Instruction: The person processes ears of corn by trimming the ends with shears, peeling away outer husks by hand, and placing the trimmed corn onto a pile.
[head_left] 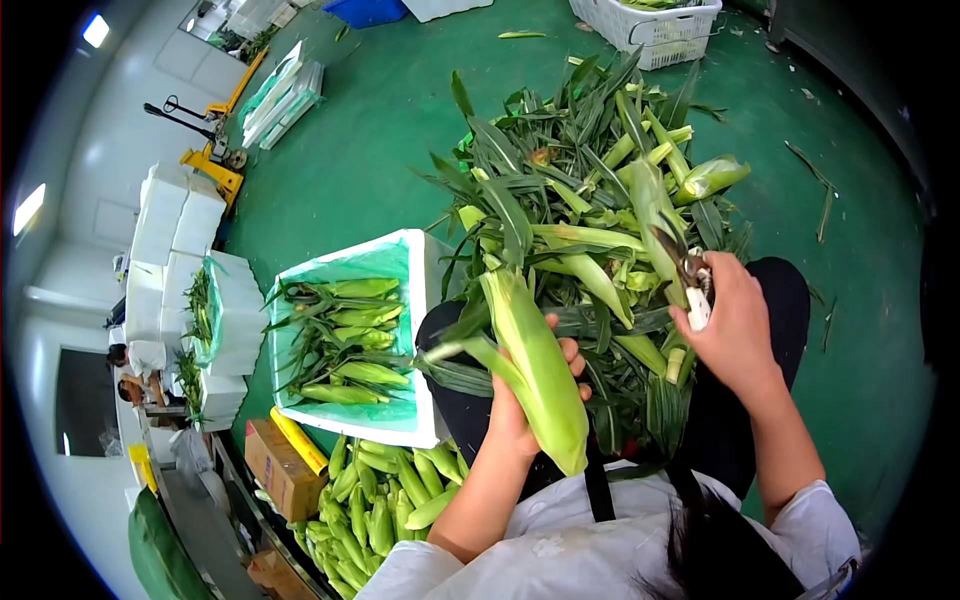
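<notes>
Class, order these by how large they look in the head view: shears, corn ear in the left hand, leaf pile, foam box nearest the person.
1. Leaf pile
2. Foam box
3. Corn ear
4. Shears
Nearness to the camera may enlarge the corn ear.

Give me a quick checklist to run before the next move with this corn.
1. Ear held in the left hand: ok, fingers wrapped around it.
2. Cutting tool held in the right hand: ok.
3. Tool kept apart from the left hand: ok, there is a gap between them.
4. Tool closed: cannot tell, it shows too small.
5. Ear free of protruding leaves: not ok, a leaf strip sticks out beside it.
6. Foam box open at the top: ok, with some ears inside.
</notes>
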